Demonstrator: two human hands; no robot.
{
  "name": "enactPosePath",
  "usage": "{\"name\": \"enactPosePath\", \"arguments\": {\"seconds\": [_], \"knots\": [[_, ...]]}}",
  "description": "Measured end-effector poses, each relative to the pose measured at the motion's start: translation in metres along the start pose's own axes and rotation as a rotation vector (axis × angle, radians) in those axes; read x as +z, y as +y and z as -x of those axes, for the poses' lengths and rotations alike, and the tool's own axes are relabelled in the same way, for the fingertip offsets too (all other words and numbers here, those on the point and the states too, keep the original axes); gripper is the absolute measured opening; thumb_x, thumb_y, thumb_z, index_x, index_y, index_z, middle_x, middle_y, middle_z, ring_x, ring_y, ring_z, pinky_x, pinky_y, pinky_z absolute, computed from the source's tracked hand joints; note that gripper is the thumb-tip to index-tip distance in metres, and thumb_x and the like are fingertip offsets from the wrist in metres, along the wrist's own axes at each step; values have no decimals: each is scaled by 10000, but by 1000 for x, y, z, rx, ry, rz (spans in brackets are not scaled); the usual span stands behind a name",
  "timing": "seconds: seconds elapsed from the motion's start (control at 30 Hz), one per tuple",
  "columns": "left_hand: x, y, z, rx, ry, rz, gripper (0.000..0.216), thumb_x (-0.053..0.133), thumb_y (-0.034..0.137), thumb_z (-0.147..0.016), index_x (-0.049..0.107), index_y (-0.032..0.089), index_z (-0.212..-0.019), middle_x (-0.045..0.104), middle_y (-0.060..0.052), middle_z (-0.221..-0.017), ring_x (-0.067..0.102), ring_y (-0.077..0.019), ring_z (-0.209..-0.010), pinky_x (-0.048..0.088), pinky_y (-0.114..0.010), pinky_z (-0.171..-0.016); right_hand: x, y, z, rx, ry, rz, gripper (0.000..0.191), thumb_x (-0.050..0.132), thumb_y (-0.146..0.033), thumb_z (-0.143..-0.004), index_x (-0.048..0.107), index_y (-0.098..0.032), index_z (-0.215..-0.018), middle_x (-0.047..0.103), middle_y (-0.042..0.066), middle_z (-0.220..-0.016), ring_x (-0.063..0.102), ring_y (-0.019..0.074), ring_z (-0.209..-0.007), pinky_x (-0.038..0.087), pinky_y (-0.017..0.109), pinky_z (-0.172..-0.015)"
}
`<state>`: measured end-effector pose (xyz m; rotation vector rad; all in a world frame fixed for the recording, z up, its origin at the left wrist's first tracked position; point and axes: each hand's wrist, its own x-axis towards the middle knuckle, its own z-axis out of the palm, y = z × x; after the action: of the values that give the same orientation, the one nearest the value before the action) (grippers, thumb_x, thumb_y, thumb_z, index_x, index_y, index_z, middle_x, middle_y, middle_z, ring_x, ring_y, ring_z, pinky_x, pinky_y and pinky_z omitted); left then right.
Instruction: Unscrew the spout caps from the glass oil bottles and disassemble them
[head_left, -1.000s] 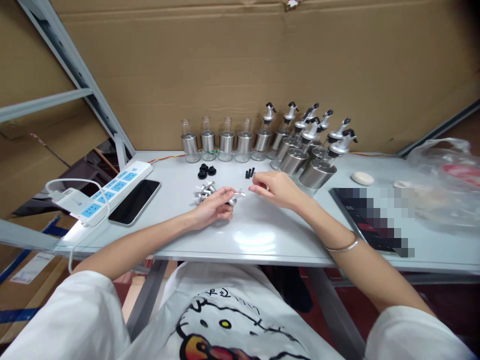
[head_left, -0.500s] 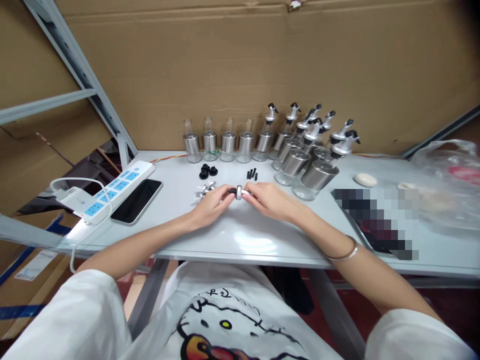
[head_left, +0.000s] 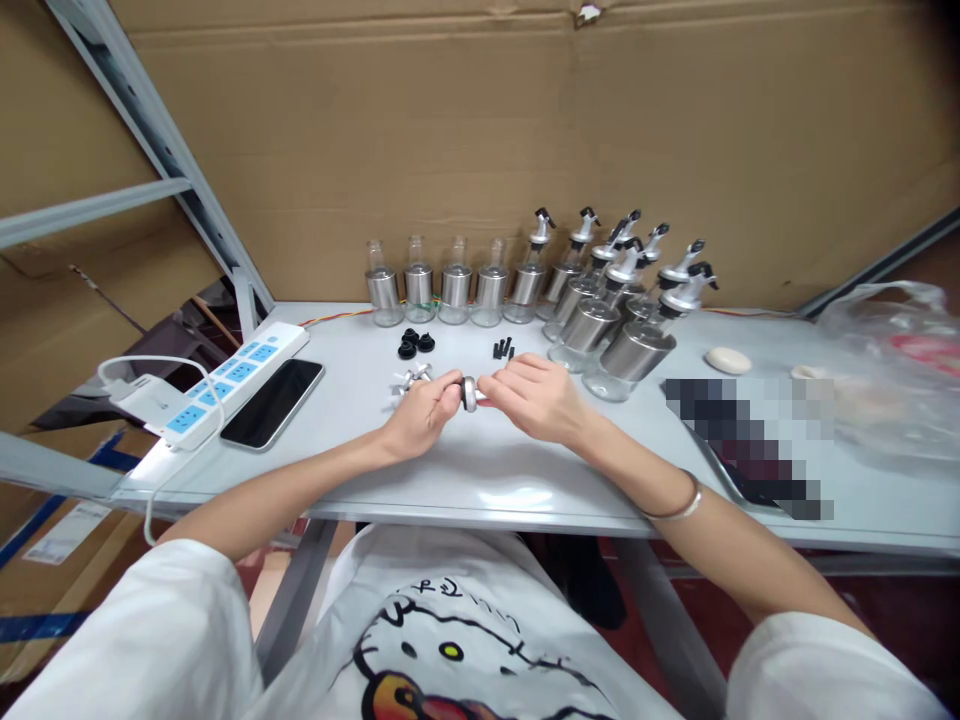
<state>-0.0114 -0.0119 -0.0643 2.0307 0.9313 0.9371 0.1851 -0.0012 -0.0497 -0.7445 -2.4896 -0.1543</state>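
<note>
Between my two hands is a silver and black pourer spout (head_left: pixel 469 394), held sideways over the table. My left hand (head_left: pixel 421 412) is closed on its black stopper end, which the fingers mostly cover. My right hand (head_left: pixel 536 400) pinches the narrow silver spout end, partly hidden by the fingers. Just beyond my left hand lie loose silver spout pieces (head_left: pixel 415 376). Several black rubber stoppers (head_left: pixel 409 346) sit farther back. Short black parts (head_left: pixel 502 348) lie behind my right hand.
Glass bottles with steel sleeves (head_left: pixel 457 285) line the back; those on the right carry pourers (head_left: pixel 679 285). At left are a power strip (head_left: pixel 240 372) and a phone (head_left: pixel 274 403). A white oval object (head_left: pixel 728 360), a blurred-out item (head_left: pixel 739 440) and a plastic bag (head_left: pixel 892 370) are at right.
Both hands have shifted slightly left and toward me with the pourer spout. My right hand has turned, its knuckles now higher, and the silver collar shows more.
</note>
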Motion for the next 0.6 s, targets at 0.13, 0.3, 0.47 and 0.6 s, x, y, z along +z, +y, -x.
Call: {"name": "enactPosePath", "arguments": {"seconds": [0.13,0.3,0.47,0.6], "knots": [[-6,11,-2,-146,-297,392,515,306,673,-834,328,205,-618,251,56,-516,211,-77,-456,201,-237,-440,-12,5,2,8,-88,-24,336,328,-385,-966,637,-286,-878,635,47,-743,520,182,-714,400,371,-734],[-18,13,-5,-182,-484,508,534,413,689,-799,321,199,-607,255,58,-527,201,-59,-450,179,-222,-421,-14,4,4,119,-137,-81,314,350,-401,-953,644,-315,-884,622,18,-743,546,170,-747,347,403,-782],[-22,11,-7,-92,-309,263,513,381,674,-812,439,186,-666,322,36,-537,260,-92,-476,253,-252,-479,-13,-9,-1,103,-26,-87,382,362,-479,-932,608,-222,-793,581,15,-651,475,127,-576,298,417,-813],[-35,15,-10,101,-105,-136,358,548,471,-751,399,208,-560,343,29,-539,264,-118,-525,368,-340,-730,-12,-19,-4,240,42,-448,470,254,-469,-961,529,-180,-712,518,-10,-537,408,111,-492,331,411,-798]]}}
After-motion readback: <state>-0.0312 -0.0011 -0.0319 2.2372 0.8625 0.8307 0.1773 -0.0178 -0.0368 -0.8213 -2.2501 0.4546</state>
